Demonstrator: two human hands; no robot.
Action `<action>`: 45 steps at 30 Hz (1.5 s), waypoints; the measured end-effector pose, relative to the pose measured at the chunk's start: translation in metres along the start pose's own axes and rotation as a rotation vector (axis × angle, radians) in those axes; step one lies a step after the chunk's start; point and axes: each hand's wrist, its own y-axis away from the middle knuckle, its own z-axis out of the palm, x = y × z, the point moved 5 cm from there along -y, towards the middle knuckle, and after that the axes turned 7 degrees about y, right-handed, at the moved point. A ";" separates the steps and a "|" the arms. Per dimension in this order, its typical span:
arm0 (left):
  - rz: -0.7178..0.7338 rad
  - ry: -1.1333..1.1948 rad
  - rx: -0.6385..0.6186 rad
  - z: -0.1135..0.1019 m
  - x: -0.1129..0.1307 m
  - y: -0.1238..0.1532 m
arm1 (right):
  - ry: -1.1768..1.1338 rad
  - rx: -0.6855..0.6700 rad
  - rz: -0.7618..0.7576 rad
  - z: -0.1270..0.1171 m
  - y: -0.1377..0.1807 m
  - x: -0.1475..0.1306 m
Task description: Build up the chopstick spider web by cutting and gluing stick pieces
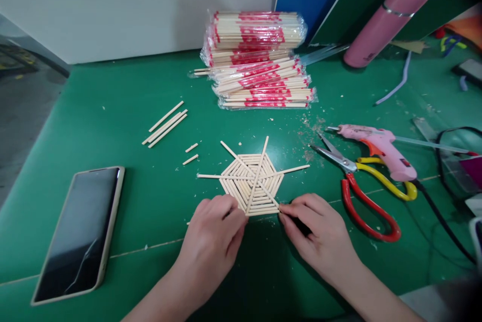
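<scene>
A hexagonal web of wooden chopsticks (235,194), built of nested short pieces with longer sticks crossing at its middle, lies on the green table. My left hand (214,236) is closed at its lower left corner, thumb and fingertips pinched at the end of a crossing stick. At the lower right corner, my right hand (318,234) pinches the end of another crossing stick between thumb and fingers. Two short stick pieces (190,159) and several longer cut sticks (165,126) lie to the upper left. The left fingertips are partly hidden behind the hand.
To the right lie scissors (352,165) with red and yellow handles and a pink glue gun (395,153) with its cord. Wrapped chopstick packs (263,81) are piled at the back. A pink flask (387,25) stands behind. A phone (81,231) lies at left.
</scene>
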 end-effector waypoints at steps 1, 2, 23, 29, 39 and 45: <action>-0.006 0.006 -0.005 0.000 0.000 0.000 | 0.000 -0.002 0.002 0.000 0.000 0.000; -0.012 0.011 -0.008 0.000 0.000 0.000 | 0.000 -0.006 0.004 0.000 0.000 0.000; -0.003 -0.041 -0.050 0.000 0.001 -0.002 | 0.015 0.027 -0.008 0.001 0.000 0.000; 0.063 -0.058 0.004 -0.002 0.002 -0.002 | 0.013 0.030 -0.002 0.000 0.000 -0.001; 0.060 -0.109 -0.020 -0.001 0.003 -0.004 | -0.001 0.038 -0.003 0.001 0.001 -0.001; 0.096 -0.130 0.020 -0.008 0.005 0.003 | -0.018 0.049 0.000 -0.002 0.000 -0.003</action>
